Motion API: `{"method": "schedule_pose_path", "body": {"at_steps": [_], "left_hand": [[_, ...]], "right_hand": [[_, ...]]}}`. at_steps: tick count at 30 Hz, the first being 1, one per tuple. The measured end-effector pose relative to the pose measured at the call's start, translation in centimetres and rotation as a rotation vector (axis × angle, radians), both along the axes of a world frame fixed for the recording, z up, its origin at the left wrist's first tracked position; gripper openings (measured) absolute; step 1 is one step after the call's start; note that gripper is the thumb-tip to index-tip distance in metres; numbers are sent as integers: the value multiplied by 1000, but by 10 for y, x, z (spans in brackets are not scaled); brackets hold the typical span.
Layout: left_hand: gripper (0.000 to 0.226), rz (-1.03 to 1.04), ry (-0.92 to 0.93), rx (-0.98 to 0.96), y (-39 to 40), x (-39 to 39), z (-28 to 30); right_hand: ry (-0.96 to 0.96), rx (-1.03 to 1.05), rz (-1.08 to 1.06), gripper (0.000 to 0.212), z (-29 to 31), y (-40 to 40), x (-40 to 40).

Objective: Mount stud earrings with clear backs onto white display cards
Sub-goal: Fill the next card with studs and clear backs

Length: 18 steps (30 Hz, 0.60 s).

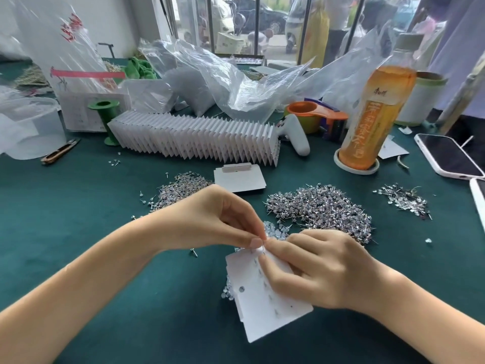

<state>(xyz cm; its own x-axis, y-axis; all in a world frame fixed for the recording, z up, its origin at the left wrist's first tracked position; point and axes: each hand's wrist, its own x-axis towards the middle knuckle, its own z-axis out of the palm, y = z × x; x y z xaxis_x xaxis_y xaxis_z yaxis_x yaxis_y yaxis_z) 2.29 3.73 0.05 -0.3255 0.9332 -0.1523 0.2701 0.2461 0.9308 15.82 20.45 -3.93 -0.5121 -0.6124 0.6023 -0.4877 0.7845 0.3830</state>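
Small packing workshop: earring heaps point(320, 208), stacked cards point(194, 139)

Both bare arms reach in from the bottom, and the two hands meet in the middle. The left hand point(220, 219) is curled, its thumb and first finger pinched together. The right hand point(317, 269) is curled too, its fingertips touching the left ones.

Both hands point(215, 219) point(322, 269) pinching white card point(262, 311), stud piles point(322, 208) behind
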Motion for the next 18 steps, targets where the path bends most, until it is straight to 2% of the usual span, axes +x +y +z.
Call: {"method": "schedule_pose_path", "body": {"at_steps": [10,18], "left_hand": [[10,5,-42,-11,1,1,3],[8,-32,168,31,-1,6,-1]], "right_hand": [[20,17,-13,12,-3,0,-1],[27,14,-25,11,-6,-2,-1]]}}
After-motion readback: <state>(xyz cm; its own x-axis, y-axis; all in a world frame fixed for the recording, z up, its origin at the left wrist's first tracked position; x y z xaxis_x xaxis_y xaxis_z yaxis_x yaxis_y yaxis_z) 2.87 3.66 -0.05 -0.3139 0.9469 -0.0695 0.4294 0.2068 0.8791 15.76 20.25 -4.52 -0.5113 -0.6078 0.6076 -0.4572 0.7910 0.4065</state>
